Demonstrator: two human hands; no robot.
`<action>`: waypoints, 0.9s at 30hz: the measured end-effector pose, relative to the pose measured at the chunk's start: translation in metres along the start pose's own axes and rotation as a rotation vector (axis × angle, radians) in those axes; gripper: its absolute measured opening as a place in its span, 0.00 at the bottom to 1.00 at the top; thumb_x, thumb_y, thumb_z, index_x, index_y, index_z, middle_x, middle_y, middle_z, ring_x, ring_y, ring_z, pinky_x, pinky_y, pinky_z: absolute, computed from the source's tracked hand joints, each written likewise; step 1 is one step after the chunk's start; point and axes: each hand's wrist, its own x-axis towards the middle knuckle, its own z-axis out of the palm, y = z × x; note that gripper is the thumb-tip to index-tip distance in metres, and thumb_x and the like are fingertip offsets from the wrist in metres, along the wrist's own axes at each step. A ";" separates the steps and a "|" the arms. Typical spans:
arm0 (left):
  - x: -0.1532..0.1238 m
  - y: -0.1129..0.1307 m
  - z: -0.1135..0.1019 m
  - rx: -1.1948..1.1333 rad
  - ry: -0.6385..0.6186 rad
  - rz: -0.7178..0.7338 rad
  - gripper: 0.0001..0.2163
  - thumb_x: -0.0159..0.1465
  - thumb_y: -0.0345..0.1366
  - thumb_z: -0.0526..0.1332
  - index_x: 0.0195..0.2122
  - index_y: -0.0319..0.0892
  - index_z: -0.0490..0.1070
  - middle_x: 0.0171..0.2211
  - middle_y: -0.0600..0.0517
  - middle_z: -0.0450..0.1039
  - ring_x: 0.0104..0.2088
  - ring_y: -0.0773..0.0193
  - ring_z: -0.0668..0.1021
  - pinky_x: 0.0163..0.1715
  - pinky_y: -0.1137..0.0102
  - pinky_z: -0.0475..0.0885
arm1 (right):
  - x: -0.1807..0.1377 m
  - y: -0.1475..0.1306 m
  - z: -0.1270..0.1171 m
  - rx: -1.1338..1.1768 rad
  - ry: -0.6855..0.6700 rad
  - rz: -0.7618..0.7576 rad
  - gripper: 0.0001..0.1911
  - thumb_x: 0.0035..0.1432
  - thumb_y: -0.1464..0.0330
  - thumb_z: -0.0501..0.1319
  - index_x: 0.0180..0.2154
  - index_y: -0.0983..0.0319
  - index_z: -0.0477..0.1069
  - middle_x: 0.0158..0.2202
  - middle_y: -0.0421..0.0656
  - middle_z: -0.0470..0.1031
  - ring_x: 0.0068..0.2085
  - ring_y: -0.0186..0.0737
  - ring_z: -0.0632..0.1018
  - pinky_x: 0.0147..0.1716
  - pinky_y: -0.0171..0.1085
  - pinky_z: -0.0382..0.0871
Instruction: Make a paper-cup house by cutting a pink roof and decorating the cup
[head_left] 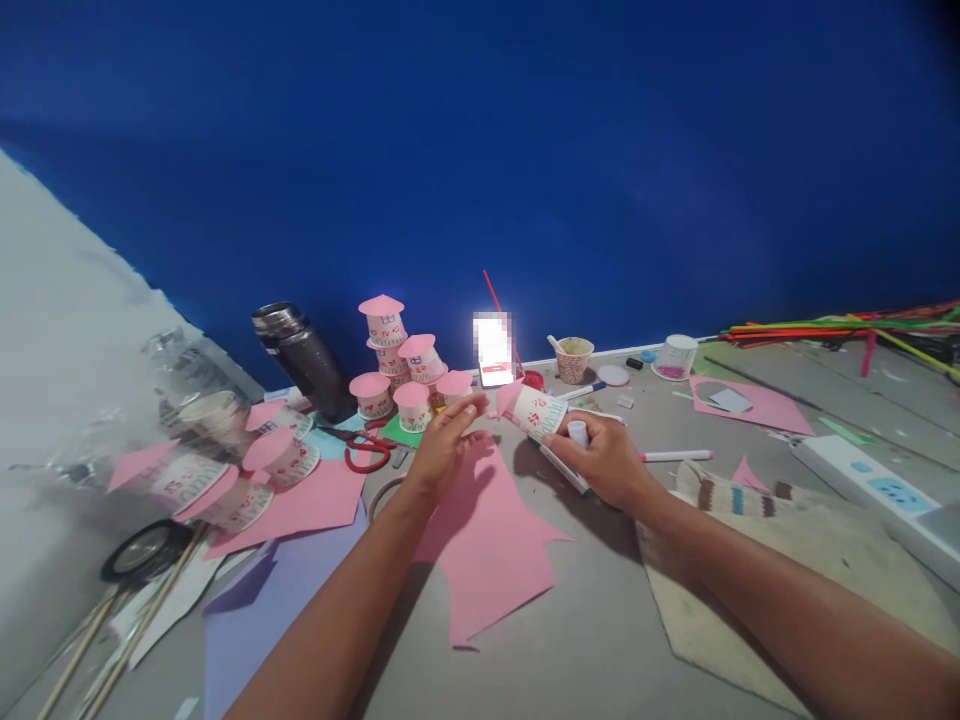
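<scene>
My right hand (600,458) grips the roofed cup (538,412), tipped sideways above the table (600,610), while my left hand (450,438), fingers loosely spread, is at its pink tip, touching or just short, I can't tell. Pink paper (499,570) lies below. Beyond stand a patterned cup (574,366) holding a stick (555,345), a white cup (679,352) showing pink bits (670,373) and, leftward, stacked cups (389,358) and a flask (306,362).

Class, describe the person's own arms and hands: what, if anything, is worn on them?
Both the left hand and the right hand are ungloved. The slim forearms are bare as far as the picture shows, with no sleeve, watch or bracelet in sight. Small markings are too fine to tell.
</scene>
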 end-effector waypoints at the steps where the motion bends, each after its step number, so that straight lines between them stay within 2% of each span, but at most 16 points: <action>1: 0.001 0.000 0.000 0.003 0.032 0.001 0.17 0.56 0.44 0.77 0.44 0.42 0.85 0.50 0.43 0.81 0.56 0.50 0.77 0.44 0.65 0.75 | -0.002 0.001 0.001 -0.110 0.018 -0.081 0.13 0.55 0.61 0.65 0.24 0.59 0.69 0.23 0.39 0.72 0.27 0.37 0.69 0.29 0.37 0.58; 5: 0.003 0.003 0.000 -0.024 0.047 -0.019 0.18 0.53 0.43 0.78 0.41 0.40 0.85 0.42 0.44 0.83 0.44 0.57 0.81 0.40 0.66 0.76 | -0.008 0.010 0.006 -0.418 0.020 -0.346 0.15 0.63 0.62 0.62 0.25 0.59 0.69 0.26 0.42 0.74 0.29 0.39 0.70 0.32 0.38 0.58; 10: 0.000 0.009 0.004 -0.047 0.036 -0.038 0.17 0.53 0.41 0.79 0.40 0.38 0.85 0.38 0.46 0.84 0.35 0.64 0.81 0.34 0.71 0.74 | -0.011 0.018 0.008 -0.599 0.042 -0.496 0.14 0.66 0.63 0.62 0.28 0.60 0.72 0.27 0.43 0.75 0.29 0.40 0.70 0.31 0.39 0.53; 14: -0.002 0.010 0.007 -0.047 0.021 -0.057 0.17 0.53 0.43 0.79 0.39 0.37 0.85 0.32 0.48 0.83 0.30 0.67 0.78 0.29 0.74 0.72 | -0.014 0.016 0.008 -0.713 0.010 -0.652 0.14 0.68 0.66 0.61 0.29 0.61 0.73 0.27 0.44 0.75 0.30 0.41 0.70 0.31 0.40 0.50; 19: -0.003 0.008 0.011 -0.037 -0.025 -0.054 0.16 0.53 0.41 0.79 0.38 0.37 0.86 0.28 0.50 0.82 0.29 0.67 0.78 0.27 0.75 0.70 | -0.020 0.011 0.010 -0.803 0.014 -0.828 0.10 0.66 0.71 0.62 0.30 0.62 0.74 0.26 0.45 0.75 0.31 0.41 0.68 0.31 0.42 0.46; 23: -0.002 0.004 0.011 -0.017 -0.043 -0.058 0.14 0.53 0.40 0.78 0.37 0.37 0.85 0.33 0.48 0.84 0.33 0.64 0.80 0.30 0.73 0.73 | -0.022 0.008 0.011 -0.782 0.018 -0.948 0.11 0.67 0.72 0.61 0.29 0.62 0.73 0.25 0.43 0.73 0.31 0.41 0.66 0.31 0.43 0.46; 27: 0.000 -0.001 0.009 -0.031 -0.020 -0.074 0.13 0.57 0.41 0.75 0.39 0.37 0.85 0.36 0.47 0.85 0.36 0.61 0.83 0.33 0.72 0.75 | -0.024 0.006 0.010 -0.766 -0.049 -0.979 0.11 0.68 0.74 0.60 0.31 0.62 0.72 0.27 0.43 0.74 0.32 0.41 0.65 0.32 0.43 0.48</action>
